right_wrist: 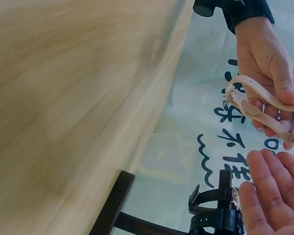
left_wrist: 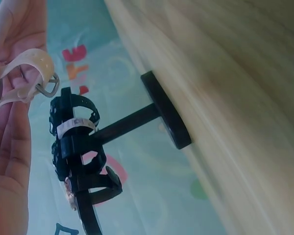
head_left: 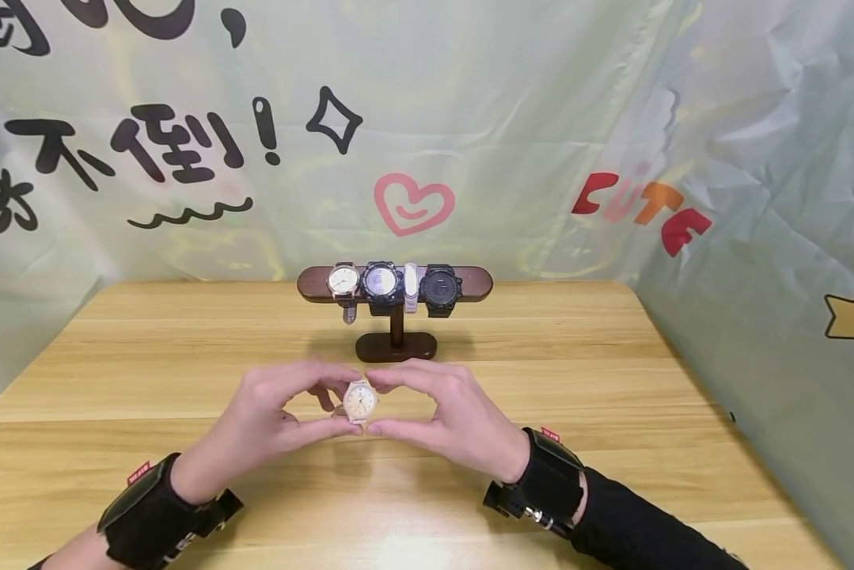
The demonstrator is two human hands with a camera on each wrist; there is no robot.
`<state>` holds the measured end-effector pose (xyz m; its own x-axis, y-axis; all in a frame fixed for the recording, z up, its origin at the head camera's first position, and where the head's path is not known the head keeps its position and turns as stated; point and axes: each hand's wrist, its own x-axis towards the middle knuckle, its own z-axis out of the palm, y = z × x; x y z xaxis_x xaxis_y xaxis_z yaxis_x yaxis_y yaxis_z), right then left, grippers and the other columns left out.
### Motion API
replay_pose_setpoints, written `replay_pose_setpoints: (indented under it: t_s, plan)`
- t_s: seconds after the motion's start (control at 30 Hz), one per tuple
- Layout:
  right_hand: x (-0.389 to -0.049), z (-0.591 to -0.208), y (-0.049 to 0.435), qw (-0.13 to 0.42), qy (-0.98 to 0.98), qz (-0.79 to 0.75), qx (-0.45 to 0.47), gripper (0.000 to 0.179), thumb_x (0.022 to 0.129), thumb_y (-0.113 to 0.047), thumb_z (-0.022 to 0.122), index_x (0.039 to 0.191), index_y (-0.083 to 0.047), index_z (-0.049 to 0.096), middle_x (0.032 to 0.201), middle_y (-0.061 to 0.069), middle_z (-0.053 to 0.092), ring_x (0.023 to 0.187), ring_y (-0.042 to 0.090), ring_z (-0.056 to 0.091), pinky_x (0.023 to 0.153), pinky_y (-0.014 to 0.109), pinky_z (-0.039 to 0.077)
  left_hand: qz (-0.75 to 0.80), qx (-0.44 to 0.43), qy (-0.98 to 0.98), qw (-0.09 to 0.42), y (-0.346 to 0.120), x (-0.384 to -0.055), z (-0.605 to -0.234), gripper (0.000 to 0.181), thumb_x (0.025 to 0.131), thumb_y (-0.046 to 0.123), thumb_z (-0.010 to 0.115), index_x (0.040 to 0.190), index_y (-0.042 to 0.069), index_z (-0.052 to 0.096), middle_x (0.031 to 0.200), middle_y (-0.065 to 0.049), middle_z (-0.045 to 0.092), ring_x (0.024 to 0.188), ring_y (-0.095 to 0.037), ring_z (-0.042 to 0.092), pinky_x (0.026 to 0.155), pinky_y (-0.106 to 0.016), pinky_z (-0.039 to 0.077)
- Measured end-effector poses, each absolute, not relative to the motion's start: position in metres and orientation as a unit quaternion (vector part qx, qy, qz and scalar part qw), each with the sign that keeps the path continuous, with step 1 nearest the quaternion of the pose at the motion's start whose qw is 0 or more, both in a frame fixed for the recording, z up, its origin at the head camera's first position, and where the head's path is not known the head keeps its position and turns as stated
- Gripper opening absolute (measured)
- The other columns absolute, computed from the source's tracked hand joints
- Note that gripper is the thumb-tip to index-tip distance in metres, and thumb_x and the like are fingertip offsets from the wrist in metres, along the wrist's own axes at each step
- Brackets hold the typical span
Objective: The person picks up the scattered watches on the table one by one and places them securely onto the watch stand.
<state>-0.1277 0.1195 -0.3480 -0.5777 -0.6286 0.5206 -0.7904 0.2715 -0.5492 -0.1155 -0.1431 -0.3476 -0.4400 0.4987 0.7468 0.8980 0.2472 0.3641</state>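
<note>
A small wristwatch [head_left: 360, 402] with a pale round dial is held up over the table, its face toward the head camera. Its pale pink strap [right_wrist: 255, 87] is fastened into a loop, with the metal buckle [left_wrist: 50, 85] on the far side. My left hand [head_left: 263, 412] pinches the watch from the left, fingers at the top and thumb below. From the right, the thumb and fingertips of my right hand [head_left: 455, 412] meet it at the upper and lower edges of the case. Some other fingers are hidden behind it.
Behind the hands stands a dark wooden watch stand [head_left: 396, 346]. Its bar carries a dark-strapped watch [head_left: 343, 281], a black watch with a bright face [head_left: 381, 281], a pale band [head_left: 411, 286] and an all-black watch [head_left: 440, 288]. A printed cloth [head_left: 512, 119] hangs behind the wooden table [head_left: 562, 340].
</note>
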Motion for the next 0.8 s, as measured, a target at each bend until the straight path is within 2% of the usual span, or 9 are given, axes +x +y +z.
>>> replay_pose_setpoints:
  t_s: [0.37,0.8]
  plan:
    - [-0.1282,-0.3476,0.1178,0.121,-0.771,0.41,0.472,0.044,0.089,-0.024,0.09,0.129,-0.01,0.077,0.12,0.002,0.081,0.113,0.01,0.076,0.089,0.019,0.062,-0.404,-0.45,-0.762,0.231,-0.1402,-0.1109,-0.351,0.04,0.097,0.037,0.079,0.12,0.005,0.075,0.108,-0.009,0.082,0.083,-0.01,0.076,0.076,-0.017,0.063]
    - [-0.1302,-0.3494,0.1193,0.144,-0.751,0.414,0.494,0.038,0.087,-0.017,0.091,0.122,-0.01,0.079,0.111,0.001,0.082,0.102,0.011,0.078,0.085,0.016,0.062,-0.403,-0.469,-0.75,0.236,-0.1385,-0.1124,-0.3511,0.045,0.093,0.036,0.083,0.125,0.005,0.073,0.111,-0.008,0.082,0.086,-0.009,0.076,0.076,-0.016,0.063]
